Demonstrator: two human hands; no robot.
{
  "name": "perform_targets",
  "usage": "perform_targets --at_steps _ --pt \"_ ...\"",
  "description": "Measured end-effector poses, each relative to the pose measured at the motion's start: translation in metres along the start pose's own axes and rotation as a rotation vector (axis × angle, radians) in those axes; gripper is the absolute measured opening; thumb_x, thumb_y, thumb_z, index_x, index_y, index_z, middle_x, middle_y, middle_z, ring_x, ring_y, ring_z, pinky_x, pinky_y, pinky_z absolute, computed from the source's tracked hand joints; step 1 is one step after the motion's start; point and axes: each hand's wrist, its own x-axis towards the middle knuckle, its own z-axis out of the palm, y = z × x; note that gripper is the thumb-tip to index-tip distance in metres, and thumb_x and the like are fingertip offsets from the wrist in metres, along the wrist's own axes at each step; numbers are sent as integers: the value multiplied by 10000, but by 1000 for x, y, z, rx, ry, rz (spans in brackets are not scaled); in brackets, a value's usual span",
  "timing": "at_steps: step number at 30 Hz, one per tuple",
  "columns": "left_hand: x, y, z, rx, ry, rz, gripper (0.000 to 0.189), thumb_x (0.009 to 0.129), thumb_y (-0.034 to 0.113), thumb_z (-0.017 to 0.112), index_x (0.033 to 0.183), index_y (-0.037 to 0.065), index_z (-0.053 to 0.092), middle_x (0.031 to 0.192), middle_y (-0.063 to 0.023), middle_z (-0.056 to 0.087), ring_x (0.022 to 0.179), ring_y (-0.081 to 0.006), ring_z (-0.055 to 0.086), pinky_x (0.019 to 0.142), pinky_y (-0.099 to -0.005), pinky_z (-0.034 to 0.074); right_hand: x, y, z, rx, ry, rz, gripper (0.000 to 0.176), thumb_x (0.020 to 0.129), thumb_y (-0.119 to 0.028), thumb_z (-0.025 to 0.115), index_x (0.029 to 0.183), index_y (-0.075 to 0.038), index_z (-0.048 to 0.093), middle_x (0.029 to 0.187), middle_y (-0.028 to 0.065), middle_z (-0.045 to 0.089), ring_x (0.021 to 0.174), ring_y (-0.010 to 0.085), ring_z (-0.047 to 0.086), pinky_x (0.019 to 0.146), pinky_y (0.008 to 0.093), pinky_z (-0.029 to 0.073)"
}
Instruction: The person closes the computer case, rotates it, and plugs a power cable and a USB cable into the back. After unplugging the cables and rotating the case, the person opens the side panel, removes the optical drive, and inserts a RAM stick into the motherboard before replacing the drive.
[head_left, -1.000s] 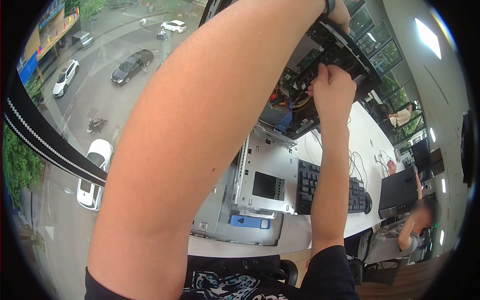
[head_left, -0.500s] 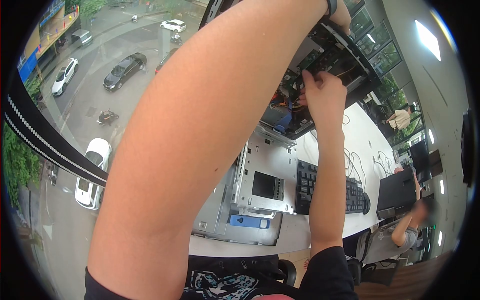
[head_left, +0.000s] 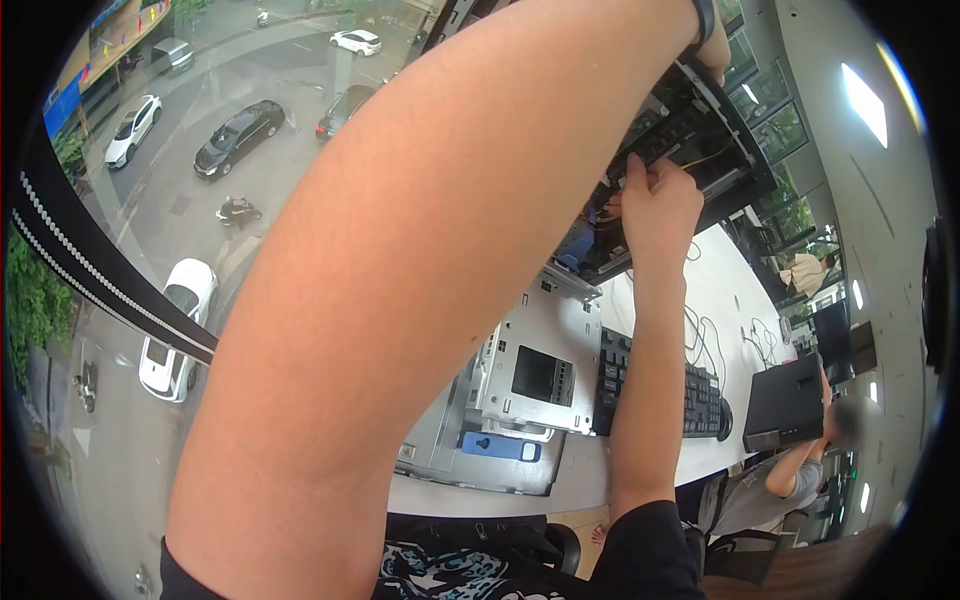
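An opened desktop computer case (head_left: 735,150) is tilted up at the far end of the table, its boards and cables facing me. My left arm crosses the whole foreground, and my left hand (head_left: 714,52) grips the case's upper edge, mostly cut off by the frame top. Inside the case, my right hand (head_left: 665,205) has its thumb and fingers drawn together in a pinch near the wires and a blue plastic part (head_left: 577,243). I cannot tell what is between those fingertips.
A metal side panel with a drive bracket (head_left: 540,365) and blue latch (head_left: 500,447) lies nearest me. A black keyboard (head_left: 705,400), mouse (head_left: 725,420) and loose cables (head_left: 705,335) are right. Another person (head_left: 770,495) holds a black computer case (head_left: 785,400). Window at left.
The view has shifted slightly. My right hand stays inside the case with its fingers pinched, and my left hand remains at the upper edge. The other person's case has shifted a little.
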Motion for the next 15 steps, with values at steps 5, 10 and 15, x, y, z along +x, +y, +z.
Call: perform_targets --at_steps 5,10,15 --pt "0 1 0 -13 -1 7 436 900 455 645 1243 198 726 1315 -83 673 1172 -253 654 1002 -436 491 1 2 2 -33 23 -4 315 936 -173 633 721 58 623 616 180 668 592 308 714 630 368 541" --pt "2 4 0 -24 -7 12 433 896 450 650 1237 196 729 1305 -84 678 1163 -253 658 996 -436 495 1 14 9 -61 81 -51 314 925 -188 643 741 66 632 646 227 657 639 411 682 639 417 532" --pt "0 3 -2 -29 -17 14 429 892 445 656 1231 194 732 1294 -85 684 1155 -252 662 990 -437 498 -4 14 7 -34 70 -25 299 918 -171 652 737 64 622 671 247 649 659 440 663 620 452 518"
